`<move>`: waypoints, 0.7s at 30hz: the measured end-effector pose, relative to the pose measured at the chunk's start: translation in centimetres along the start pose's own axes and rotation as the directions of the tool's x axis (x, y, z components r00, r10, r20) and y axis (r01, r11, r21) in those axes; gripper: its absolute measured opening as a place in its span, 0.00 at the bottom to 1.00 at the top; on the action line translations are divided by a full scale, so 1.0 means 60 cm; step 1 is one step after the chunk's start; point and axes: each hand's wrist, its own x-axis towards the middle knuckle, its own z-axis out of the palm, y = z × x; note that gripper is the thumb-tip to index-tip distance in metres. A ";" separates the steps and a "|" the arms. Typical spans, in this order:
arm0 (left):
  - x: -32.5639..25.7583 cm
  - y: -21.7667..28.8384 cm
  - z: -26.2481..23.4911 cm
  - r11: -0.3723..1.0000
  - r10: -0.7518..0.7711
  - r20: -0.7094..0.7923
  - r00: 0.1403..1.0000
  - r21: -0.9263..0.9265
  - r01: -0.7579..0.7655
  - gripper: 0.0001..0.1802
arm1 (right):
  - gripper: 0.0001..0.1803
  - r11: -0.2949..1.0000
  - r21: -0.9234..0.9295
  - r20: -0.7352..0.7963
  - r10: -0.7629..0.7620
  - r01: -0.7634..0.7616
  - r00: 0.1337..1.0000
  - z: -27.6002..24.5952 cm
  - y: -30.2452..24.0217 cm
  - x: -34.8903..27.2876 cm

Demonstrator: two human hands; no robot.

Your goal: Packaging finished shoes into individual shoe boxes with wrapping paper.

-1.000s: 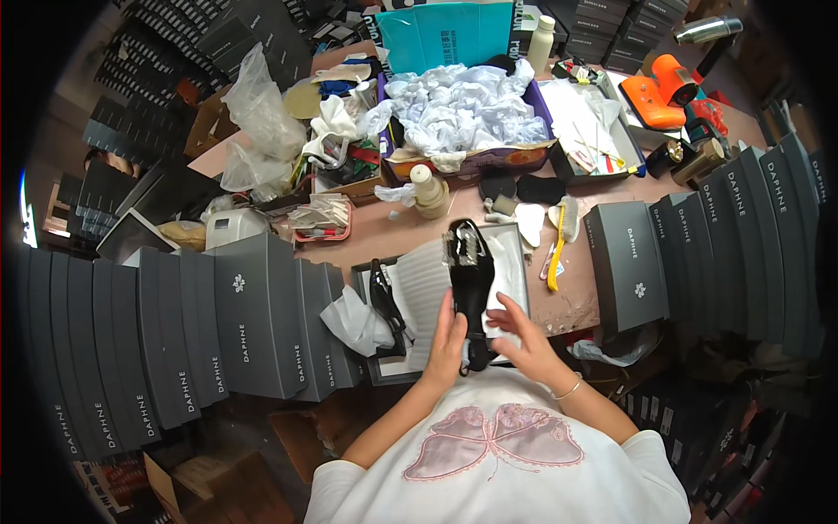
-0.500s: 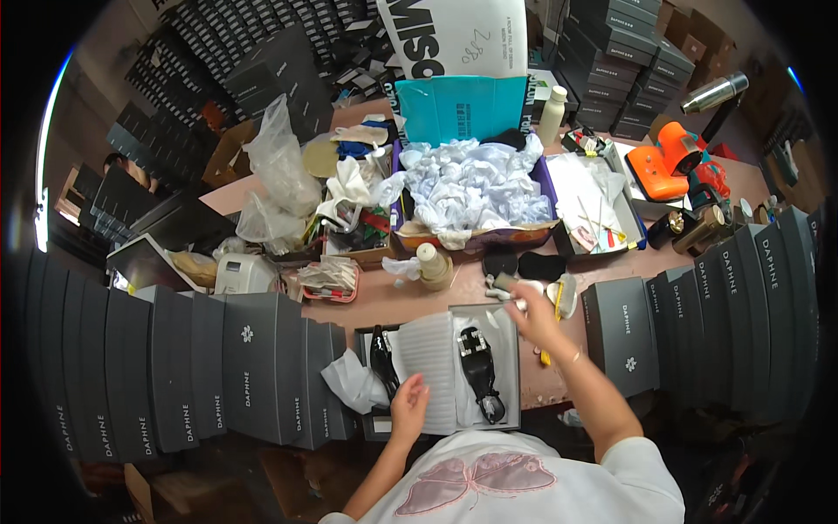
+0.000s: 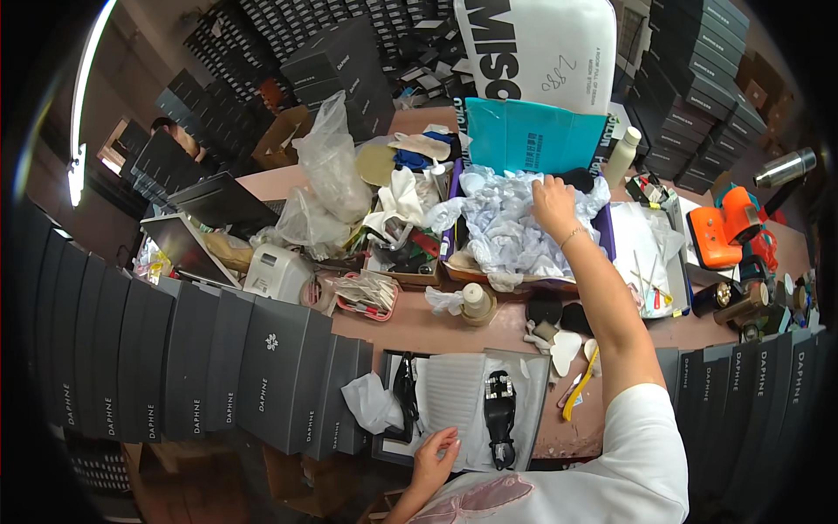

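Stacked dark boxes walled a crowded bench [image 3: 419, 327], and at its far middle stood a purple-sided tray [image 3: 608, 240] heaped with crumpled white tissue [image 3: 506, 229]. The right hand [image 3: 552, 199] lay on top of that heap near the tray's far right corner, fingers curled down into the paper; whether it had already pinched a sheet I could not tell. A good pull, in my judgement, would take one loose sheet by an edge and lift it straight up, so the rest of the heap stayed in the tray and did not spill toward the small bottle [image 3: 476, 302] just in front of it.

Nearer than the tray, an open shoebox [image 3: 534, 410] lined with white paper held a black shoe [image 3: 499, 417]. The left hand [image 3: 434, 453] rested on the box's near edge, fingers spread flat and holding nothing; keeping it pressed there would steady the box while the other arm was stretched out.

Right of the tray sat an orange tool [image 3: 721, 234]; left of it, clear plastic bags [image 3: 327, 179] and a small white printer [image 3: 278, 272].
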 end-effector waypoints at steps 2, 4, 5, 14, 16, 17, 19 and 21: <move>-0.007 -0.012 -0.001 0.999 -0.033 -0.017 0.999 -0.006 0.033 0.15 | 0.10 0.991 0.079 -0.162 -0.094 0.108 0.982 0.000 -0.021 0.032; -0.001 0.001 0.007 1.000 -0.013 0.031 0.999 0.009 0.013 0.15 | 0.09 0.992 -0.018 -0.370 -0.119 0.121 0.921 0.033 -0.019 0.047; 0.003 0.010 0.009 1.000 -0.009 0.038 0.999 0.022 0.008 0.15 | 0.09 0.988 -0.008 -0.336 -0.150 0.156 0.930 0.039 -0.016 0.054; 0.100 0.117 -0.002 0.948 0.296 -0.145 0.944 -0.080 -0.310 0.31 | 0.10 0.374 0.921 -0.132 0.029 0.111 0.991 -0.174 -0.008 -0.060; 0.148 0.181 0.004 0.872 0.292 -0.197 0.936 -0.346 -0.345 0.40 | 0.11 0.195 0.981 0.024 -0.049 -0.014 0.999 -0.172 -0.037 -0.160; 0.166 0.194 0.007 0.796 0.248 -0.211 0.946 -0.512 -0.323 0.43 | 0.09 0.239 0.966 0.145 -0.166 -0.103 0.975 -0.194 -0.057 -0.217; 0.202 0.176 0.013 0.605 0.186 -0.015 0.982 -0.786 -0.127 0.34 | 0.10 0.135 0.975 0.217 -0.430 -0.175 0.876 -0.184 -0.078 -0.318; 0.205 0.172 0.013 0.607 0.077 0.175 0.982 -0.789 0.093 0.22 | 0.12 0.223 0.947 0.310 -0.466 -0.229 0.828 -0.179 -0.096 -0.404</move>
